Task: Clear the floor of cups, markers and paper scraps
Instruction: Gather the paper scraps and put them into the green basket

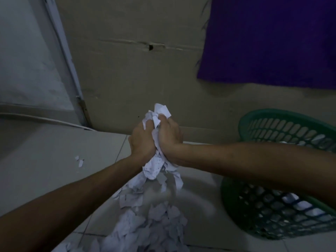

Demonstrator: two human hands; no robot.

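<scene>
- Left hand (141, 140) and right hand (168, 136) pressed together at frame centre, each grip curled tight round one shared wad of white torn paper scraps (156, 160); wad squeezed between the palms, ends sticking out above the fingers and trailing below the wrists.
- Loose pieces hang and appear to drop from the underside of the wad.
- Heap of white torn paper (145, 226) lies on the pale tiled floor (45, 160) at 6 o'clock from the hands, directly beneath them.
- Two small stray white scraps (79, 161) on the floor at 9 o'clock, apart from the heap.
- Green plastic lattice basket (272, 211) stands at 4 o'clock, just beside the heap, partly under the right forearm; white paper already shows inside it.
- Brown cardboard sheet (136, 70) at 12 o'clock; purple cloth (272, 39) at 1 o'clock.
- No cups or markers in view.
- Step in hand, as judged: a lifted handful, compressed for transfer.
- Next move calls for swinging toward 4 o'clock, keeping both palms squeezed so trailing pieces don't shed, releasing only once over the basket rim. Much of the heap remains.
</scene>
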